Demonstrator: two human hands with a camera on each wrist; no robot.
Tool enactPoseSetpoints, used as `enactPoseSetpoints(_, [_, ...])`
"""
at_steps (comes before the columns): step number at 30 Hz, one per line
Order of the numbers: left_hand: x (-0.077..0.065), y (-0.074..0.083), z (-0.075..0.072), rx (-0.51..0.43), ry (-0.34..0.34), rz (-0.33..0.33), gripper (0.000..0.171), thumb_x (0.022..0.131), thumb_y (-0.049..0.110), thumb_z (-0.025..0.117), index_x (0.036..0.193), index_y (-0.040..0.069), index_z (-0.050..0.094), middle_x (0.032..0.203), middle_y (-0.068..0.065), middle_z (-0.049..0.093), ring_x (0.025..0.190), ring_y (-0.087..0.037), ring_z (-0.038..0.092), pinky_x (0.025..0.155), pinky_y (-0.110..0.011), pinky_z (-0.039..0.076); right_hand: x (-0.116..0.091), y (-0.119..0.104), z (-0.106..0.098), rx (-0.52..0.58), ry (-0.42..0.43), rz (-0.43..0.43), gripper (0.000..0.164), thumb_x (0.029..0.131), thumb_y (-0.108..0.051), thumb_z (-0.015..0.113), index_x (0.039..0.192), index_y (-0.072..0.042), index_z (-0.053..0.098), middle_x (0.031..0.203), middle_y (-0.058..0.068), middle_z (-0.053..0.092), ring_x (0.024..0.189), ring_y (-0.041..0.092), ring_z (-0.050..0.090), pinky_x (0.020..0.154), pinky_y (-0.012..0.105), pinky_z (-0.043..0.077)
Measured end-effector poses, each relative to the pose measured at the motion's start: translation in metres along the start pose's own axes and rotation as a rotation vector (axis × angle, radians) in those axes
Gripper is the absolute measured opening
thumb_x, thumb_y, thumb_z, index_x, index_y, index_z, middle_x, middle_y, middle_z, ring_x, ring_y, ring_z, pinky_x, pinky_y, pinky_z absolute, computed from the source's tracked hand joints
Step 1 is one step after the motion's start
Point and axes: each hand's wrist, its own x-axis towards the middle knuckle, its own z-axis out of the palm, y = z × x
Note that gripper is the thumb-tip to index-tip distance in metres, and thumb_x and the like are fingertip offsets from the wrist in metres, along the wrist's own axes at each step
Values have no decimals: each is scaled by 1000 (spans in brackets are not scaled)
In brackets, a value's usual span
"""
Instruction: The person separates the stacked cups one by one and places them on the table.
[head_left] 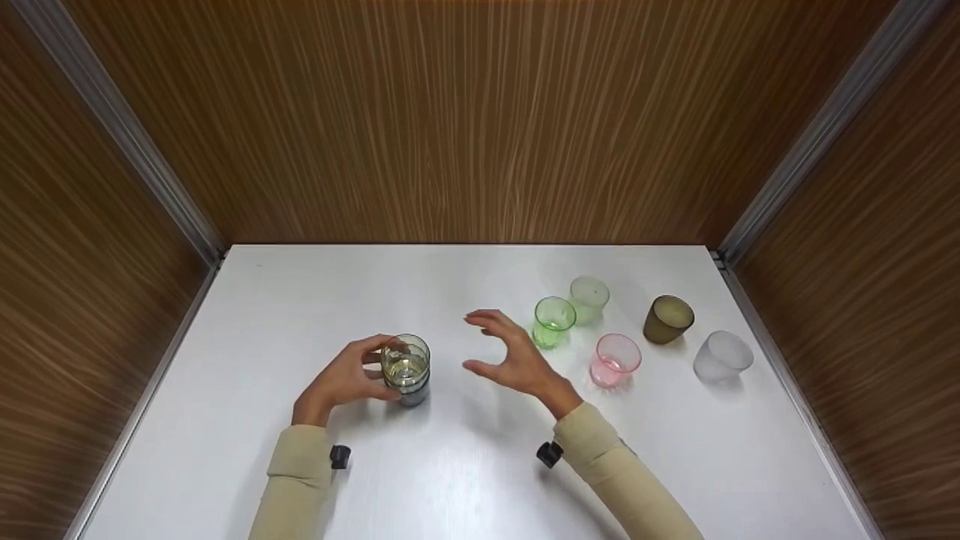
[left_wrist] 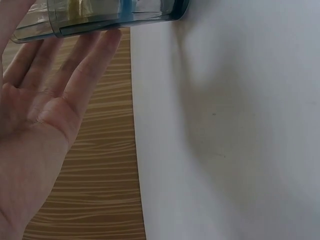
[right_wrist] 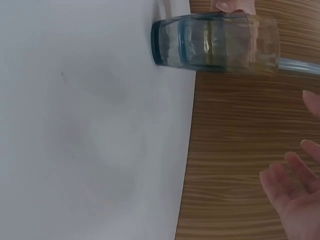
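A stack of nested glasses [head_left: 406, 367] stands upright on the white table, left of its middle. A clear amber-tinted glass [right_wrist: 262, 42] forms its top and sits inside a blue-tinted glass [right_wrist: 172, 42]. My left hand [head_left: 352, 375] holds the stack from the left, thumb on the near side and fingers on the far side. In the left wrist view the fingers [left_wrist: 90, 65] reach along the glass wall. My right hand [head_left: 517, 360] is held up to the right of the stack, thumb and fingers spread apart with nothing between them.
To the right stand a green glass [head_left: 554, 322], a pale frosted green glass [head_left: 589, 298], a pink glass [head_left: 615, 360], a dark olive glass [head_left: 667, 320] and a frosted white glass [head_left: 722, 356]. Wood-grain panels [head_left: 465, 120] enclose the back and sides of the table [head_left: 450, 480].
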Motion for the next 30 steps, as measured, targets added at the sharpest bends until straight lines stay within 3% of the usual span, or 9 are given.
enactPoseSetpoints(6, [1, -1, -1, 27, -1, -1, 90, 66, 9, 97, 146, 14, 56, 143, -12, 59, 131, -38, 59, 101, -40, 61, 17, -13, 13, 145, -130, 23, 64, 80, 3, 84, 138, 9, 57, 141, 31, 55, 134, 48, 53, 113, 60, 49])
enactPoseSetpoints(13, [1, -2, -3, 35, -6, 20, 90, 67, 10, 97, 147, 12, 56, 143, -14, 60, 130, -38, 60, 101, -40, 61, 33, 4, 34, 231, -250, 29, 74, 78, -3, 88, 144, 1, 55, 147, 24, 52, 137, 43, 51, 115, 54, 49])
enactPoseSetpoints(21, [1, -3, -2, 40, -12, 38, 86, 68, 13, 97, 145, 14, 57, 142, -13, 60, 129, -39, 60, 101, -41, 61, 42, 7, 52, 211, -287, 22, 75, 77, -11, 90, 144, -4, 57, 144, 19, 53, 135, 36, 55, 114, 41, 52])
enactPoseSetpoints(30, [1, -5, -2, 27, -24, 49, 86, 70, 10, 96, 146, 14, 56, 143, -14, 59, 129, -39, 60, 100, -40, 61, 43, 7, 61, 196, -291, 26, 74, 78, -14, 91, 142, 2, 58, 139, 17, 58, 132, 32, 59, 113, 40, 53])
